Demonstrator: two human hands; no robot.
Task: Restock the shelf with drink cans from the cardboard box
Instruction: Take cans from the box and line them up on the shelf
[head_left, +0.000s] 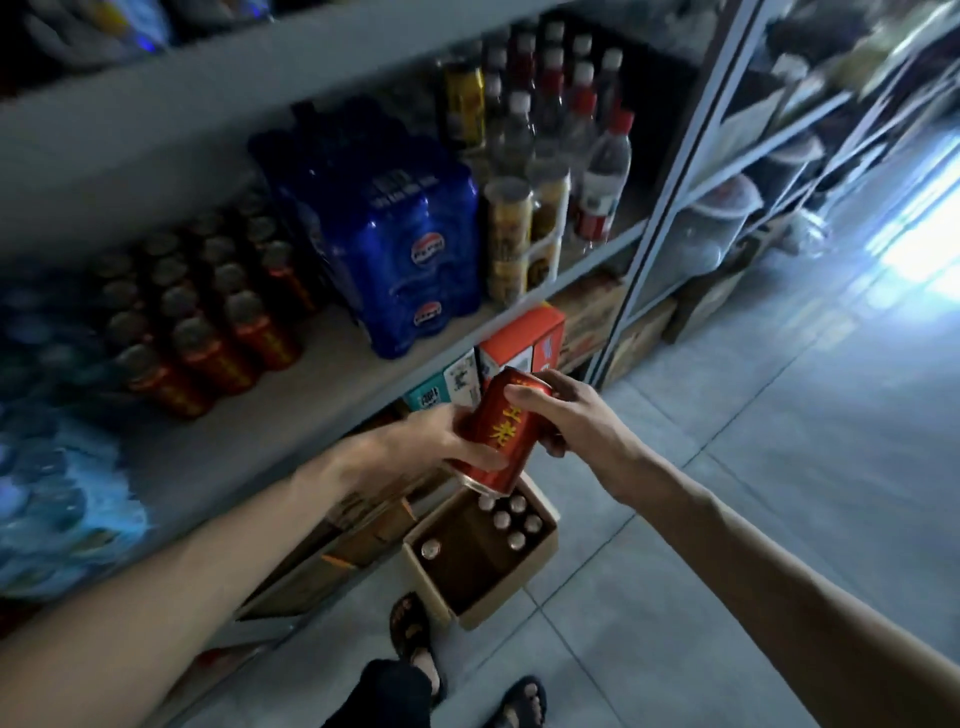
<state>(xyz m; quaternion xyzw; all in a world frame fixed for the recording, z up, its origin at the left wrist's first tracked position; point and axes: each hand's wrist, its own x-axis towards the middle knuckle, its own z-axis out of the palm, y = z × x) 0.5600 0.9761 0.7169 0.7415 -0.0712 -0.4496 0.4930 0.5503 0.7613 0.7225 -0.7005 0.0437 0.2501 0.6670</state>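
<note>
A red drink can (501, 428) with yellow characters is tilted in mid-air in front of the shelf edge. My left hand (441, 441) grips its lower half and my right hand (563, 410) grips its top end. Directly below on the floor stands an open cardboard box (524, 582) with several cans (511, 519) grouped at its far end and one can (430, 548) alone at its left. On the grey shelf (332, 395) stand rows of the same red cans (218, 322), left of the hands.
Blue shrink-wrapped cola packs (410, 249) stand right of the red cans, then jars and clear bottles (597, 171). Wrapped water bottles (57, 493) fill the shelf's left end. Cartons (519, 338) sit on the lower shelf. My sandalled feet (415, 639) stand on the tiled floor by the box.
</note>
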